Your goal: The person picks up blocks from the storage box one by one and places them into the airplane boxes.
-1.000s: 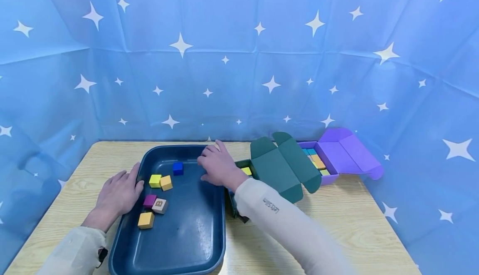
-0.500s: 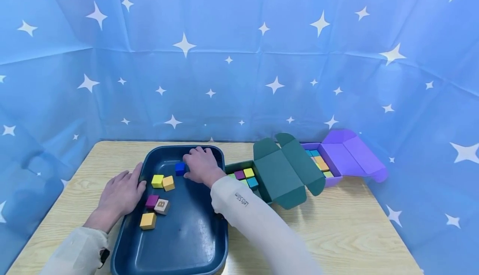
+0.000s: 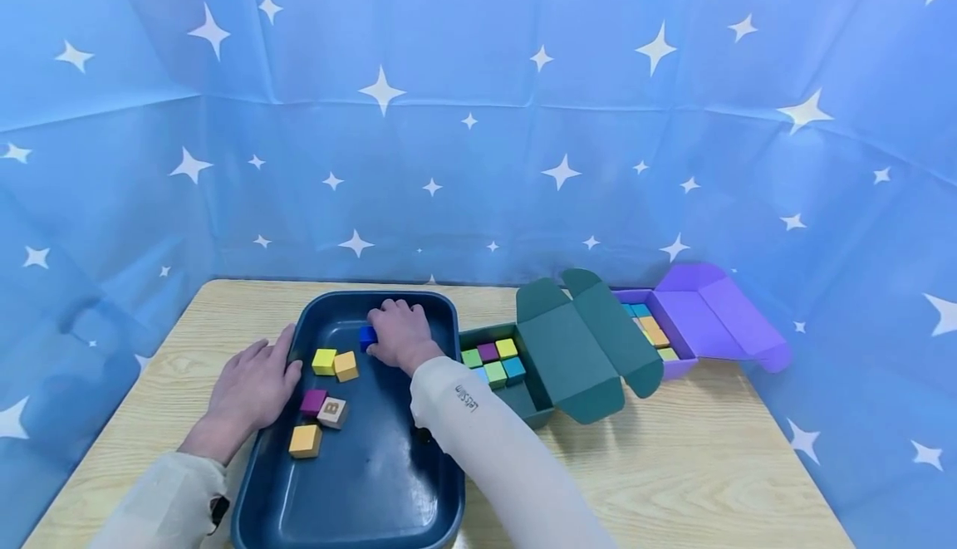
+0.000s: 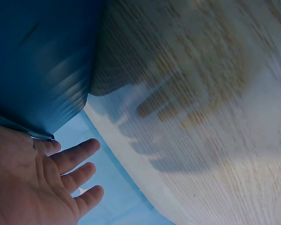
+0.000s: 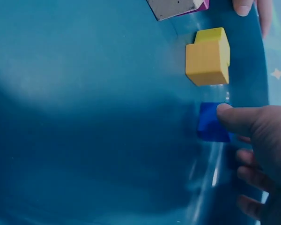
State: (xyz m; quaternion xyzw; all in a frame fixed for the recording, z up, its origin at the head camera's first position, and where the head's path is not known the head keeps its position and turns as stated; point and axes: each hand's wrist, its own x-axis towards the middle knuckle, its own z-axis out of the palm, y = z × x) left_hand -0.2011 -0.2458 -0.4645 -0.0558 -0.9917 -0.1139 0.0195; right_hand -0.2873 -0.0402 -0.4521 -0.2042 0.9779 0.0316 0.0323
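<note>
My right hand [image 3: 401,335] is at the far end of a dark blue tray [image 3: 351,503], over a blue cube [image 5: 210,124]. In the right wrist view its thumb lies on the cube's near face and the index finger is partly hidden behind it, pinching the cube. My left hand [image 3: 254,387] rests along the tray's left rim, and its fingers look extended in the left wrist view. Left of the right hand lie a yellow cube [image 3: 324,361] and an orange cube [image 3: 346,366]. Nearer are a purple cube [image 3: 314,402], a letter cube [image 3: 332,413] and another orange cube [image 3: 305,441].
Right of the tray stands a green box [image 3: 537,404], lid folded back, holding several coloured cubes. Behind it on the right is a purple box [image 3: 679,366] with its lid open and several cubes inside. A blue starry curtain [image 3: 478,159] closes off the table's back.
My right hand has moved left from the tray's right rim to the blue cube, uncovering the cubes in the green box. The left hand stays on the rim; the view has shifted slightly.
</note>
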